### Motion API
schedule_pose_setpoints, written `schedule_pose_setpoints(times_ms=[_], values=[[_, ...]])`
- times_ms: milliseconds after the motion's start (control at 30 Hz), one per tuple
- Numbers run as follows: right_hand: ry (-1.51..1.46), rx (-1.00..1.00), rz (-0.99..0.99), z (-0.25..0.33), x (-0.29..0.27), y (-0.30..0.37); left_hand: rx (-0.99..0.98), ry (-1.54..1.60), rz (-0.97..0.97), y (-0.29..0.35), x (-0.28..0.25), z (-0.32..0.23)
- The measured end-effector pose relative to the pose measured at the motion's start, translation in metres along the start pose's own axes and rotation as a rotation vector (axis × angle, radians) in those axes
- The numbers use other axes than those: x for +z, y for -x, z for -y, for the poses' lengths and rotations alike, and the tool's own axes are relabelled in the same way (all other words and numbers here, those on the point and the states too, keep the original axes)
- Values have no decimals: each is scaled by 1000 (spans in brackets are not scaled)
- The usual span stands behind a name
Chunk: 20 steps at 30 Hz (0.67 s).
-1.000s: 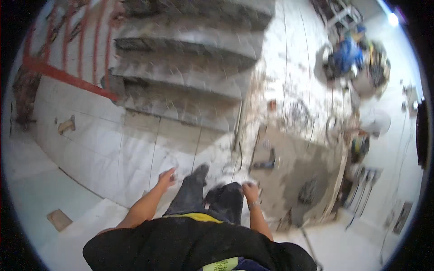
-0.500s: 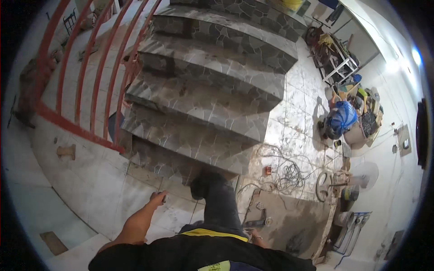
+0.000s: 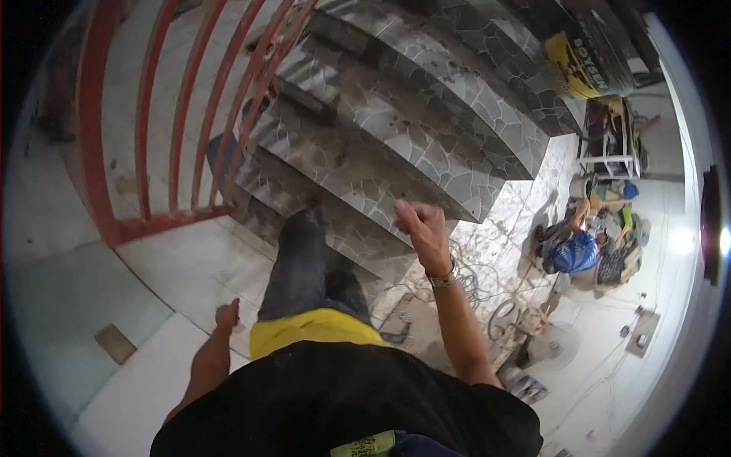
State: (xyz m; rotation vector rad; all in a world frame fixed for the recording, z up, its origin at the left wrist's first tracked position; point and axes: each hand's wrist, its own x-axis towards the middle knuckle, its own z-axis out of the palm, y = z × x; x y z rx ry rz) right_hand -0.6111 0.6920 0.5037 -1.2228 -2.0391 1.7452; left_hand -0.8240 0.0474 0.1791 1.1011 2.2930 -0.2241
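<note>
My right hand is raised in front of the grey stone-patterned stairs, fingers curled, nothing visible in them; a watch is on its wrist. Low at my left side hangs my left hand, closed, with a small dark thing at its fingertips that I cannot make out. It is over the pale floor, nearest to the foot of the red metal railing. My dark-trousered leg stands against the lowest steps.
A person in blue bends beside a heap of items by the right wall. Tangled cable lies on the tiles right of the stairs. Near the wall are a fan and a white metal frame. A yellow-and-black container stands at the upper right.
My right hand has risen from beside my waist to in front of the steps. My left hand has moved back and left. The view has turned, and the stairs are closer.
</note>
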Motion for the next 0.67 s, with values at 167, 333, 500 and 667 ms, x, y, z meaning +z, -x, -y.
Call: schedule_pose_setpoints(times_ms=[167, 333, 500, 667], values=[[-809, -642, 336, 290, 3, 11, -781, 706, 372, -95, -131, -40], [-929, -965, 475, 404, -51, 13, -491, 1037, 70, -289, -327, -96], [-826, -1133, 249, 451, -106, -10, -85, 1307, -34, -392, -598, -256], [-711, -1230, 116, 493, -156, -59, -14, 1103, 129, -285, -662, -219]])
